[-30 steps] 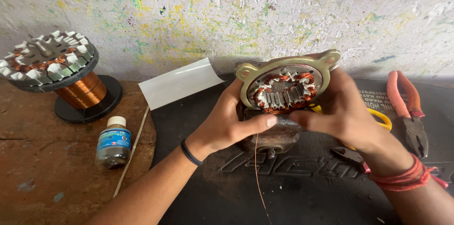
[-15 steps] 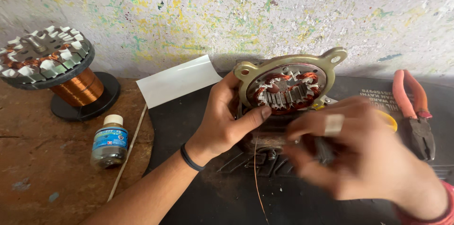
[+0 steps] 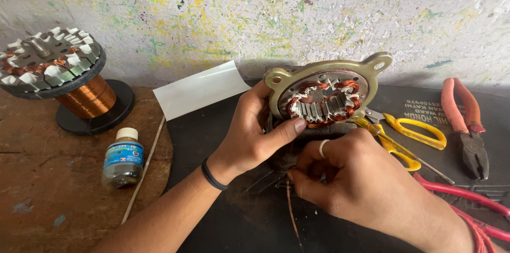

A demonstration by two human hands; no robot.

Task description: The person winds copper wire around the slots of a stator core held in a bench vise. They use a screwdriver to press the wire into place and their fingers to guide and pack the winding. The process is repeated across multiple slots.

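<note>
Covering stator (image 3: 324, 99) base: right hand (image 3: 356, 178).

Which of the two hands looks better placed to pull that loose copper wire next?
The right hand, probably. Its fingers are bunched at the top of the copper wire, just under the motor part. The left hand is busy gripping the motor part's rim, thumb across its lower edge.

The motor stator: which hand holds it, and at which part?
The left hand holds the motor stator by its left rim, thumb across the lower front. The right hand pinches a copper wire below it.
</note>
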